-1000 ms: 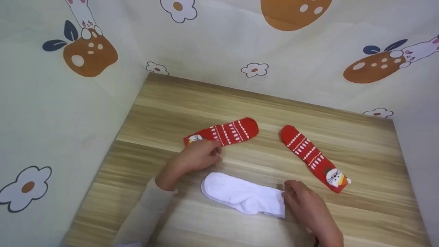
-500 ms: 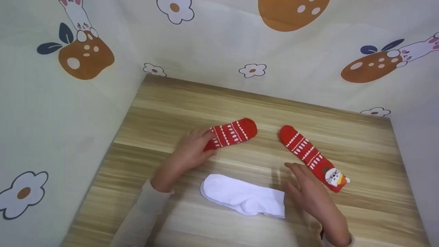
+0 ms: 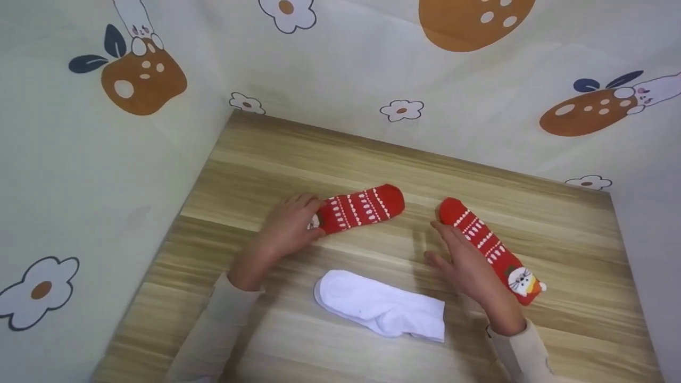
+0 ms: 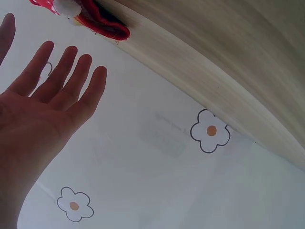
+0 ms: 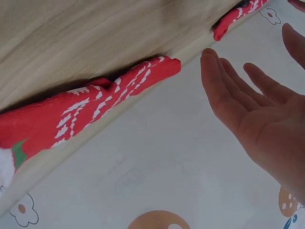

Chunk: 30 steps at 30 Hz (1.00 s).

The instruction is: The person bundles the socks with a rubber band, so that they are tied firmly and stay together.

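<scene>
Two red socks with white patterns and a white animal face lie apart on the wooden surface. Over the cuff end of the left red sock (image 3: pixel 364 207) is my left hand (image 3: pixel 290 226), hiding part of the face; in the left wrist view its fingers (image 4: pixel 71 71) are spread and extended, with the sock's cuff (image 4: pixel 102 24) beyond them. My right hand (image 3: pixel 465 263) hovers along the left side of the right red sock (image 3: pixel 481 236), overlapping it in the head view. Its fingers (image 5: pixel 214 76) are straight and hold nothing in the right wrist view.
Nearer the person, a pair of white socks (image 3: pixel 380 303) lies flat, one stacked on the other. Walls covered in a pale sheet (image 3: pixel 319 69) with flowers, rabbits and orange fruit border the wooden surface (image 3: pixel 287 154) at the back and sides.
My left hand has shifted slightly left and back over the left red sock's cuff. My right hand has moved forward from the white socks' cuffs to beside the right red sock.
</scene>
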### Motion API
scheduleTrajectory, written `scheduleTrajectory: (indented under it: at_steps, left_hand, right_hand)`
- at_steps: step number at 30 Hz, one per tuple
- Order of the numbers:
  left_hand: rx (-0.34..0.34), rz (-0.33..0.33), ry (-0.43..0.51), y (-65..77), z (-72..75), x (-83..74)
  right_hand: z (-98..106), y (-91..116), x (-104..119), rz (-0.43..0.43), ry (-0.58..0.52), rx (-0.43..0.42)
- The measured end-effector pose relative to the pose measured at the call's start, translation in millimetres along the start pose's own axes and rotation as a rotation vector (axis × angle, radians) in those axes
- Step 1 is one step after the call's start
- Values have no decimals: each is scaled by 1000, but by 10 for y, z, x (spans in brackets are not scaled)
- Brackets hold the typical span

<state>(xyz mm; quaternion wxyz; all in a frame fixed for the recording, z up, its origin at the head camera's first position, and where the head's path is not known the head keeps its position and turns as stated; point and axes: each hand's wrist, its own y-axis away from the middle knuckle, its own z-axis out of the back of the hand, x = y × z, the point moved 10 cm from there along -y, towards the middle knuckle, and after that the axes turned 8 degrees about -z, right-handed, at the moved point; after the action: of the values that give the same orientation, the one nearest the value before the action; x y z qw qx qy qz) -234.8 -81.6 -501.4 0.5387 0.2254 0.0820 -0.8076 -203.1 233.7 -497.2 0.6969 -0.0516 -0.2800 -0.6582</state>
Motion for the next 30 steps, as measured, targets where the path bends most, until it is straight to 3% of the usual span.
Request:
scheduleTrajectory:
  at_steps: [11, 20, 30]
  left_hand:
    - [31, 38, 19, 9, -5, 100]
    - [74, 121, 58, 36, -68, 246]
    - [74, 106, 28, 35, -110, 259]
  right_hand:
    - [-47, -287, 175, 48, -1, -1]
    - [-151, -467, 241, 39, -3, 20]
    - [-225, -567, 289, 39, 26, 51]
